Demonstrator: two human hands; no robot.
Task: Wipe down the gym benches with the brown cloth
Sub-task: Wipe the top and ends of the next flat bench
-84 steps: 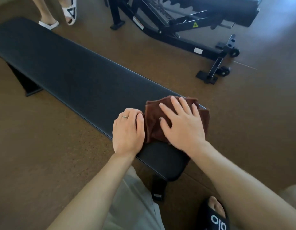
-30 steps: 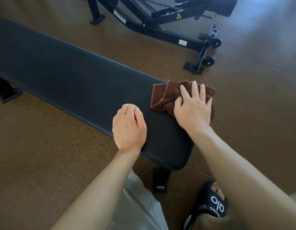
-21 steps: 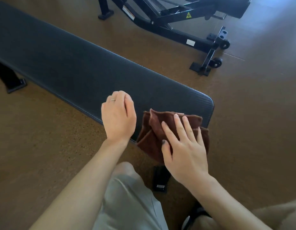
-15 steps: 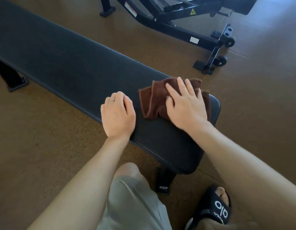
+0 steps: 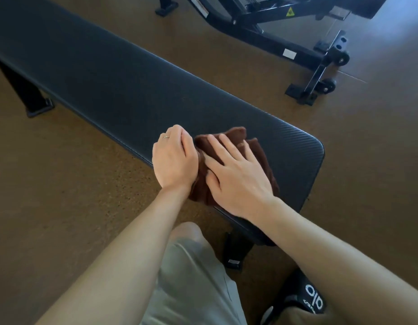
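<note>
The right hand (image 5: 236, 179) covers most of the brown cloth (image 5: 257, 151); the flat bench (image 5: 109, 73) runs off frame toward ten o'clock — the black slide sandal (image 5: 306, 301) is cropped at five o'clock.

The bench (image 5: 123, 85) is showing a black padded cover with a fine woven texture, matt with a faint sheen along its near edge. The brown cloth (image 5: 255, 151) is looking soft, thick and napped, like terry, crumpled into folds. The floor (image 5: 62, 195) is appearing as speckled brown cork-like sheeting, matt. The second bench's frame (image 5: 285, 46) is showing smooth black-painted metal, slightly glossy, bearing small stickers.
</note>
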